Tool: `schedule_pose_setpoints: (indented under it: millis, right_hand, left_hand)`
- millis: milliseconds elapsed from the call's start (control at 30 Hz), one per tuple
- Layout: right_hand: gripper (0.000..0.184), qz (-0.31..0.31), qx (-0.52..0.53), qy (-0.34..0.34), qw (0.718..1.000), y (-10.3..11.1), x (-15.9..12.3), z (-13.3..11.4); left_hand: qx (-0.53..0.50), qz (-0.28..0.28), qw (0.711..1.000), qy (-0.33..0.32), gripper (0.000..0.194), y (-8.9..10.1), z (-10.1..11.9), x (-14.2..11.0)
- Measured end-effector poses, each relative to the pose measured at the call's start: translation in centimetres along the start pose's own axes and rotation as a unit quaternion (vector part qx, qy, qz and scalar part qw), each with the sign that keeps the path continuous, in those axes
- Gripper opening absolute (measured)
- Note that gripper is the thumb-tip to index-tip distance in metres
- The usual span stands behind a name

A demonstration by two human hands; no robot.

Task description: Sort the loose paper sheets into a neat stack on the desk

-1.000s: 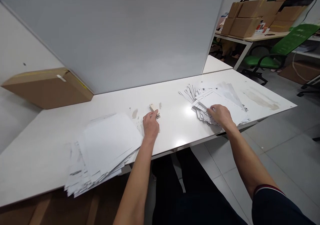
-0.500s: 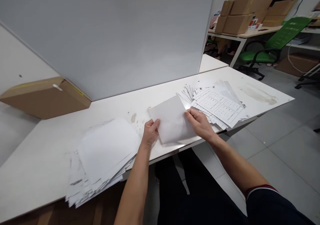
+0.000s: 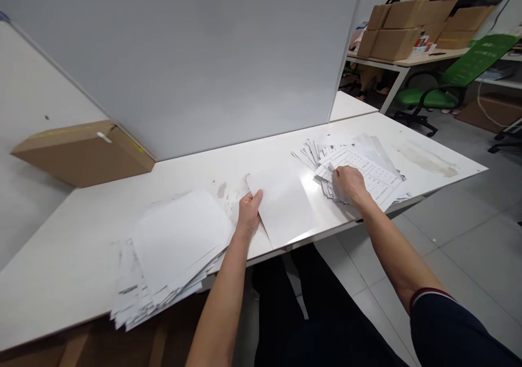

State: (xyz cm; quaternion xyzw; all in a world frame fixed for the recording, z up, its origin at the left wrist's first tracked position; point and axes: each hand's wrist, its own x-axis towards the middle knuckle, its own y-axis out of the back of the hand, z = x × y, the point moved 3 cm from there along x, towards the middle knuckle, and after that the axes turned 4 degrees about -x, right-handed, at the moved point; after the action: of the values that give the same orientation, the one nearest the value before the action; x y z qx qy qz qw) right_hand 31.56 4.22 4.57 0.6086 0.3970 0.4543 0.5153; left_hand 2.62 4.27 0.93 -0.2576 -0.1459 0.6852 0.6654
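My left hand (image 3: 249,210) pinches the left edge of a blank white sheet of paper (image 3: 285,204), thumb on top, just above the desk. My right hand (image 3: 350,183) is closed at the left part of a printed sheet (image 3: 377,178), on top of the right-hand pile; a bit of paper sticks up at its fingertips. Left of my left hand lies a thick, uneven stack of paper (image 3: 179,242) with a blank side up, its lower corner past the desk's front edge.
A large whiteboard panel (image 3: 228,57) stands along the back of the white desk (image 3: 81,247). At the left leans a cardboard box (image 3: 85,157). Beyond the desk's right end are a green chair (image 3: 432,96) and another table with stacked cardboard boxes (image 3: 393,43).
My right hand has let go of the blank sheet and moved right to the printed pile. The blank sheet has come down flatter, still in my left hand.
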Motion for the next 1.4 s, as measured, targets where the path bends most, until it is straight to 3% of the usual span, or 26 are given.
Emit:
schedule_pose_setpoints:
  millis: [100, 200, 300, 367, 433, 567, 667, 767, 933, 1033, 1100, 1167, 1300, 1400]
  right_hand:
    - [0.033, 0.051, -0.004, 0.012, 0.999, 1.9, -1.3, -0.7]
    - [0.031, 0.132, 0.076, 0.063, 0.986, 6.4, -4.0, -1.9]
    - [0.029, 0.264, 0.259, 0.072, 0.926, 11.7, -6.5, -2.7]
    - [0.027, 0.315, 0.371, 0.056, 0.872, 13.2, -6.9, -3.2]
    - [0.026, 0.271, 0.43, 0.059, 0.859, 12.1, -5.9, -4.4]
    - [0.025, 0.101, 0.394, 0.083, 0.91, 4.7, -2.5, -7.7]
    - [0.022, 0.082, 0.335, 0.074, 0.936, 0.0, -1.3, -9.5]
    - [0.027, 0.069, 0.326, 0.062, 0.941, -1.6, -1.2, -10.8]
    - [0.038, 0.041, 0.342, 0.045, 0.938, -1.5, -1.8, -11.1]
    - [0.047, -0.005, 0.425, 0.023, 0.905, -1.7, -2.5, -10.2]
    - [0.041, -0.105, 0.507, 0.041, 0.854, -2.0, -3.3, -10.0]
    - [0.031, -0.159, 0.58, 0.069, 0.796, -1.5, -4.0, -9.9]
    - [0.027, -0.061, 0.679, 0.123, 0.721, 1.6, -4.6, -10.1]
    - [0.028, -0.002, 0.7, 0.146, 0.699, 2.8, -4.8, -10.8]
  left_hand:
    - [0.003, 0.005, 1.0, 0.002, 0.04, 0.1, -0.1, 0.0]
    - [0.009, -0.006, 1.0, -0.001, 0.04, 0.2, -0.3, 0.0]
    - [0.017, -0.01, 1.0, -0.012, 0.036, 0.3, -0.3, 0.0]
    - [0.018, -0.006, 1.0, -0.013, 0.036, 0.4, -0.4, 0.0]
    - [0.015, -0.005, 1.0, -0.006, 0.037, 0.5, -0.5, 0.0]
    - [-0.011, 0.0, 1.0, 0.004, 0.038, 0.7, -0.7, 0.3]
    - [-0.029, -0.01, 1.0, 0.005, 0.04, 0.7, -0.7, 0.4]
    - [-0.017, -0.027, 1.0, 0.002, 0.042, 0.7, -0.7, 0.3]
    - [0.043, -0.028, 0.998, -0.04, 0.042, 0.9, -0.6, 0.3]
    - [0.07, -0.019, 0.994, -0.083, 0.038, 1.0, -0.5, 0.4]
    - [0.085, -0.012, 0.988, -0.126, 0.036, 0.8, 0.1, 0.1]
    - [0.103, -0.011, 0.979, -0.174, 0.033, 0.1, 1.3, -0.5]
    - [0.125, -0.016, 0.955, -0.268, 0.033, -1.8, 4.9, -2.6]
    - [0.163, -0.002, 0.932, -0.322, 0.034, -2.6, 6.4, -3.8]
